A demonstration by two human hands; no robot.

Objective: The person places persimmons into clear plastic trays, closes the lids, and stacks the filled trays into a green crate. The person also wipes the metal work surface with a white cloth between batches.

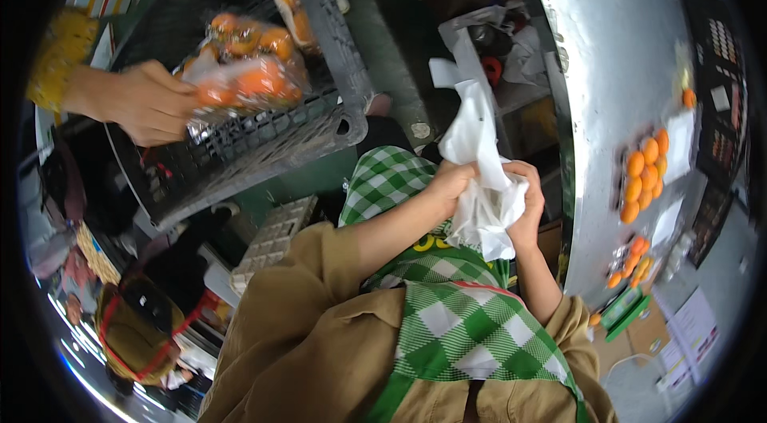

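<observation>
Before my apron, a crumpled white plastic bag [486, 207] is pinched between both my hands, part of it standing up above them. My left hand [453, 186] grips its left side, with the fingers curled in. On the other side, my right hand [527, 198] has its fingers closed around the bag's right edge. Whether anything lies inside the bag cannot be told. To the right is a metal table [590, 123] bearing clear packs of orange fruit [645, 174].
At upper left, a co-worker's hand [153, 102] holds a clear bag of orange fruit [257, 78] over a black plastic crate [269, 150]. An open drawer [521, 90] with crumpled white plastic stands beside the table. A green box [623, 310] lies at lower right.
</observation>
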